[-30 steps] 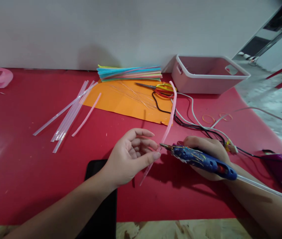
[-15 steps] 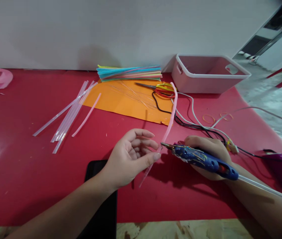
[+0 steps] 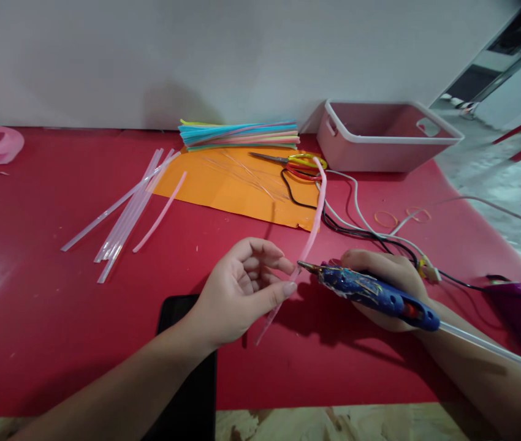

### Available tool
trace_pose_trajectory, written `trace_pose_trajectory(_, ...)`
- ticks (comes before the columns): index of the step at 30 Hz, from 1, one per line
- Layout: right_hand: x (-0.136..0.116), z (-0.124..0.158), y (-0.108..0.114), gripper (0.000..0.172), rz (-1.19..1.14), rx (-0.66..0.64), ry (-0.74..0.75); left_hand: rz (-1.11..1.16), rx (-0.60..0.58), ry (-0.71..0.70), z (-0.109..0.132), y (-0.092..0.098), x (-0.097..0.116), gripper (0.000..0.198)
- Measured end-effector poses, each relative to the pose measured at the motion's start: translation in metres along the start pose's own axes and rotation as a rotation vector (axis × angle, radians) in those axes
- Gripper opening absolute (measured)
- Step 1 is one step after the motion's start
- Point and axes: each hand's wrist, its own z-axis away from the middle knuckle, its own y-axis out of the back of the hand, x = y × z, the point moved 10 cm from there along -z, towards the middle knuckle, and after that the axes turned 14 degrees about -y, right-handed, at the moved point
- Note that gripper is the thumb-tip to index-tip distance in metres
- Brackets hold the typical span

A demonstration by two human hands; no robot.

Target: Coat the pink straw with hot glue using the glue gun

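My left hand (image 3: 242, 288) pinches a long pink straw (image 3: 312, 229) between thumb and fingertips, and the straw slants up toward the scissors. My right hand (image 3: 387, 275) grips a blue glue gun (image 3: 371, 294). Its metal nozzle points left and touches the straw right beside my left fingertips. A clear glue stick (image 3: 490, 349) sticks out of the back of the gun, over my right forearm.
On the red table lie an orange sheet (image 3: 237, 184), a stack of coloured straws (image 3: 239, 135), scissors (image 3: 292, 161), clear glue sticks (image 3: 127, 208), cables (image 3: 361, 226) and rubber bands (image 3: 401, 216). A white bin (image 3: 384, 138) stands at the back right, a black phone (image 3: 187, 367) under my left forearm.
The straw's far tip has swayed slightly and my left fingers have curled in a little. The glue gun nozzle stays at the straw.
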Motion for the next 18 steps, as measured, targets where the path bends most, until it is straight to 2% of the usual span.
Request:
trace_pose_trajectory(6,-0.0027,0.0,-0.0043,0.02,0.075,-0.091,0.085,0.017,-0.015,-0.01,-0.0002,-0.0015,-0.0009,0.033)
trace_pose_trajectory(10,-0.0008,-0.0002,-0.0011,0.016,0.079,-0.039,0.051,0.033,-0.025,-0.026,-0.0009,-0.002,0.0005,0.032)
trace_pose_trajectory(18,-0.0013,0.0013,-0.0024,0.011,0.078,-0.021,0.021,0.053,-0.028,-0.035,-0.0003,-0.0017,-0.0002,0.032)
